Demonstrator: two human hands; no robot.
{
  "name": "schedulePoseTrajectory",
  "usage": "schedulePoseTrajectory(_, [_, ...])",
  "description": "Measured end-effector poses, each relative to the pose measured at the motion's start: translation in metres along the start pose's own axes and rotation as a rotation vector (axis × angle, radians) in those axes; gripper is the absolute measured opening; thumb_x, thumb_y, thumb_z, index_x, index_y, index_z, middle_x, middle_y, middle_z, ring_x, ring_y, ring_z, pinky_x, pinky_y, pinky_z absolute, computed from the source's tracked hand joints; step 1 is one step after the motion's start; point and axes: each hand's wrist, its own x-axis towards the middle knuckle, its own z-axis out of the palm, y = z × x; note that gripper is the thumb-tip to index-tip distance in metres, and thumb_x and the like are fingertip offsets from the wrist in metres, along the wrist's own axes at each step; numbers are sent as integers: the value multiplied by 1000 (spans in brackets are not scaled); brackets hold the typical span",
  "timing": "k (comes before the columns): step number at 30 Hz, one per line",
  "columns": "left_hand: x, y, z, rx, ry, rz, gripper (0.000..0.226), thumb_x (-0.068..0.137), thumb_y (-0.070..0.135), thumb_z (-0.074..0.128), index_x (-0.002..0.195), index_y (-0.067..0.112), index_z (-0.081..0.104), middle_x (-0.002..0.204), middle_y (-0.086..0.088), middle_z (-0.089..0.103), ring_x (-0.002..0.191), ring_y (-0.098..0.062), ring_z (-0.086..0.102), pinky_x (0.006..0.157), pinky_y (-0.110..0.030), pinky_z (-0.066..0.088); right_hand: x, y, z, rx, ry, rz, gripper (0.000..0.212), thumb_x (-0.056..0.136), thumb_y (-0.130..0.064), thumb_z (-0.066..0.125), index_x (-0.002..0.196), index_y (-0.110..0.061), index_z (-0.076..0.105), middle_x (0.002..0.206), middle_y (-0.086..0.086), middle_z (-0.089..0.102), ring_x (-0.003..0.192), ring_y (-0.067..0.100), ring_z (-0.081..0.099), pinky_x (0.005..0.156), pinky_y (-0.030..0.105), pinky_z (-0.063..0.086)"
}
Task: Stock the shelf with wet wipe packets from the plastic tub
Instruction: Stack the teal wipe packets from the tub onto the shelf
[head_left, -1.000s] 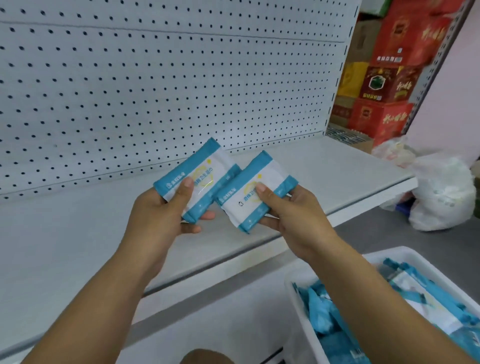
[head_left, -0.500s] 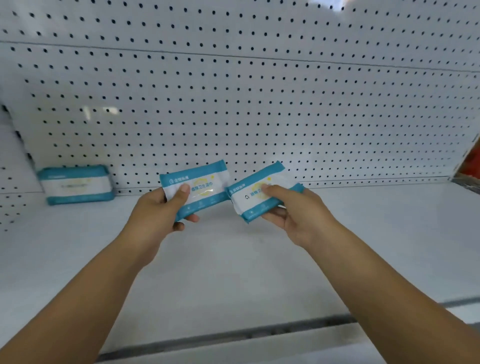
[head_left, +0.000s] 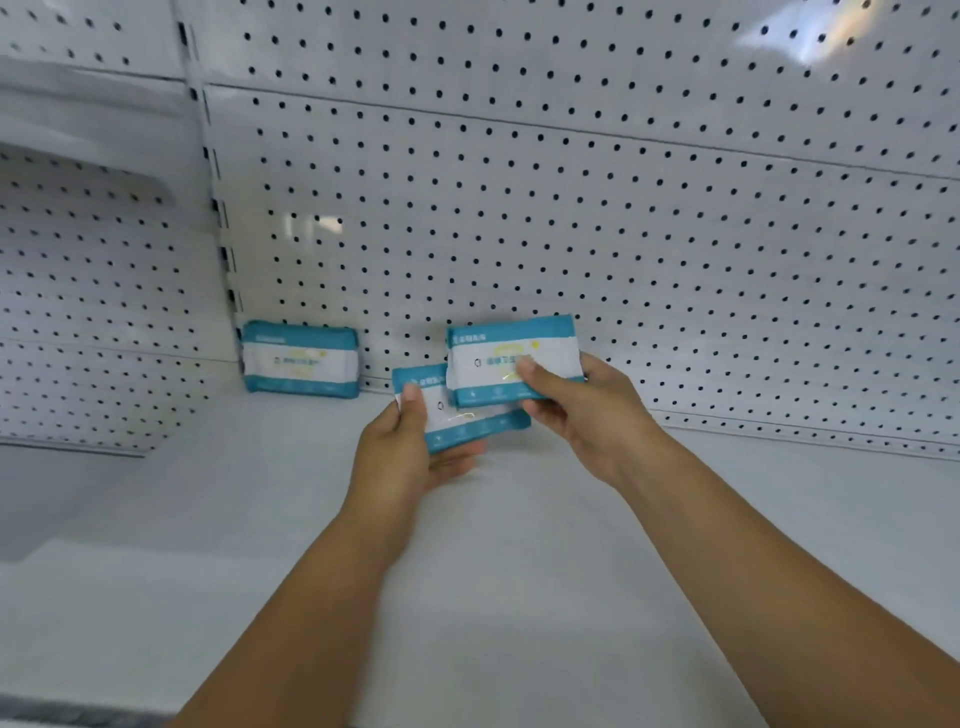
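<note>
- Packets of wet wipes are held one per hand above the shelf deck (head_left: 519, 571), toward its far edge.
- The left packet (head_left: 470, 423) is gripped by the left hand (head_left: 400, 457). The thumb is pressed on the left end of the front face, and the fingers are cupped beneath the lower edge.
- The right packet (head_left: 511, 358) is pinched by the right hand (head_left: 587, 410). The thumb is laid across the front face, and the fingers are placed behind.
- Both packets are presented face-forward with their long edges roughly level.
- The right packet is positioned higher and covers the upper right corner of the left packet. Whether the two are in contact cannot be told.
- Half a second earlier the packets were held side by side without overlap, and the right packet was tilted. The overlap has since been formed and the tilt removed.
- Both hands have been carried to the left and farther over the deck, toward the pegboard back panel (head_left: 571, 208).
- A shelved packet (head_left: 300, 358) is stood on its long edge at the far left of the deck. It is set against the back panel, just beside the slotted upright (head_left: 218, 208), and its place on the deck is unchanged.
- The gap between the shelved packet and the left packet has been reduced. The two are near but apart.
</note>
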Motion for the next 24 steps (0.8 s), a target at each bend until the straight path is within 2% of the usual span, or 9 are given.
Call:
schedulePoseTrajectory(4, [6, 2, -6, -81, 8, -24, 47, 105, 52, 34, 119, 21, 65, 99, -12, 78, 88, -31, 76, 78, -40, 60, 5, 32, 22, -86, 39, -108, 27, 83, -18, 81, 106, -12, 70, 99, 0, 78, 85, 7, 74, 68, 18, 55])
schedulePoseTrajectory(6, [9, 4, -9, -111, 5, -25, 47, 100, 57, 42, 115, 20, 68, 99, -11, 78, 89, -30, 76, 75, -38, 60, 3, 45, 23, -222, 35, -189, 25, 80, -24, 84, 101, -17, 73, 92, -7, 78, 79, 1, 71, 65, 13, 52])
schedulePoseTrajectory(10, [11, 1, -9, -51, 22, 6, 37, 95, 49, 60, 115, 18, 68, 102, -6, 78, 90, -23, 76, 72, -36, 62, 8, 53, 21, -422, 36, -246, 31, 75, -33, 87, 98, -21, 70, 96, -5, 75, 84, 6, 70, 69, 14, 53])
schedulePoseTrajectory(12, [12, -1, -9, -32, 21, 13, 33, 98, 46, 58, 114, 18, 67, 105, -7, 77, 90, -24, 76, 71, -36, 62, 8, 58, 17, -462, 52, -250, 37, 75, -38, 86, 101, -21, 66, 105, -3, 71, 92, 8, 67, 74, 16, 52])
schedulePoseTrajectory(15, [12, 0, -9, -4, 5, 27, 38, 103, 52, 42, 110, 24, 67, 101, -5, 78, 87, -27, 77, 67, -36, 62, 10, 60, 9, -451, 46, -277, 51, 75, -38, 86, 114, -24, 56, 114, -12, 65, 103, 1, 60, 76, 6, 46])
schedulePoseTrajectory(17, [11, 1, -9, 30, 4, 50, 44, 104, 55, 34, 109, 26, 67, 98, -6, 78, 85, -29, 77, 66, -36, 62, 12, 59, 4, -397, -37, -231, 57, 77, -37, 85, 123, -28, 52, 118, -12, 66, 107, 1, 63, 86, 12, 50])
schedulePoseTrajectory(20, [7, 0, -10, 159, -12, 117, 51, 106, 54, 29, 112, 22, 68, 93, -6, 79, 79, -27, 77, 64, -36, 62, 16, 64, 1, -413, -192, -146, 43, 85, -33, 80, 121, -26, 58, 114, -8, 74, 105, 9, 70, 98, 39, 55])
schedulePoseTrajectory(23, [7, 6, -12, 429, 0, 155, 54, 106, 55, 24, 107, 22, 65, 85, -5, 73, 59, -13, 69, 51, -23, 53, 20, 67, 0, -445, -202, -165, 38, 87, -36, 77, 120, -29, 59, 115, -13, 72, 106, 5, 69, 100, 39, 53])
schedulePoseTrajectory(24, [10, 8, -14, 556, 6, 176, 53, 105, 56, 22, 103, 24, 64, 84, -1, 70, 59, -7, 65, 52, -18, 49, 20, 67, 0, -445, -193, -155, 39, 87, -38, 77, 120, -31, 58, 115, -14, 72, 106, 3, 68, 101, 37, 52])
